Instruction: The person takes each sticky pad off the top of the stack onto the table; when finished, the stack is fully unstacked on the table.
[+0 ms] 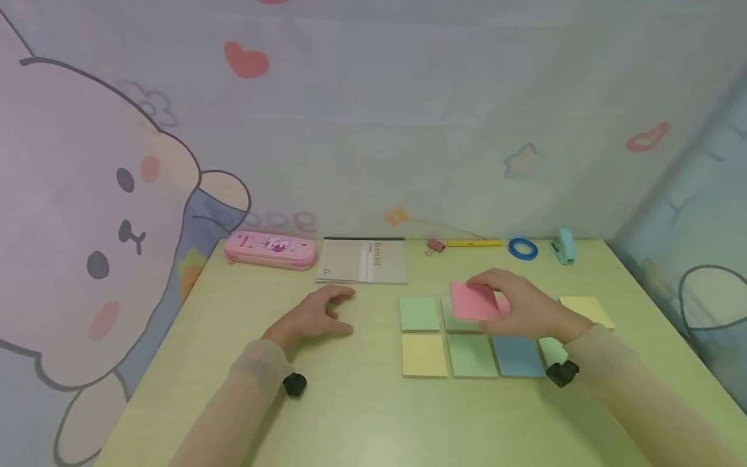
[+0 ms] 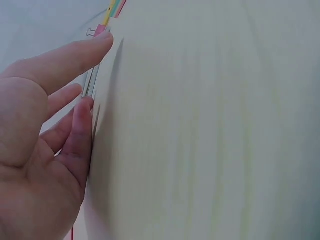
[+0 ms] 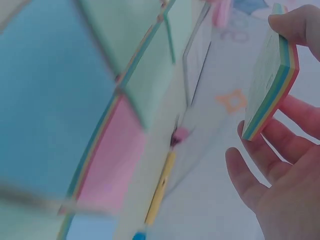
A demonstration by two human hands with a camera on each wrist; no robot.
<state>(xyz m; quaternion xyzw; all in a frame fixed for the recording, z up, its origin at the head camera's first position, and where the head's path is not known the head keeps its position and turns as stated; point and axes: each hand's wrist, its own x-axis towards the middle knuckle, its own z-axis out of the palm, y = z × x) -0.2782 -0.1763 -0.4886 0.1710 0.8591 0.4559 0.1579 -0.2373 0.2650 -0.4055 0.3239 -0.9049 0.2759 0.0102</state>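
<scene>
My right hand (image 1: 525, 305) pinches a sticky note pad (image 1: 474, 301) between thumb and fingers, raised over the back row of pads. Its pink face shows in the head view; a pale face and blue, yellow and red edge layers appear in the right wrist view. Below lie two rows of square pads, among them a yellow pad (image 1: 424, 356), a green pad (image 1: 473, 356) and a blue pad (image 1: 517, 356). A pink pad (image 3: 112, 160) in the back row is partly hidden by the hand. With fingers loosely bent, my left hand (image 1: 315, 314) holds nothing, in front of the notebook (image 1: 362, 263).
Along the back edge stand a pink pencil case (image 1: 270, 251), a pink binder clip (image 1: 435, 246), a yellow pen (image 1: 474, 244), a blue tape ring (image 1: 522, 249) and a mint stapler (image 1: 564, 246). A printed curtain (image 1: 373, 130) hangs behind the table (image 1: 350, 415).
</scene>
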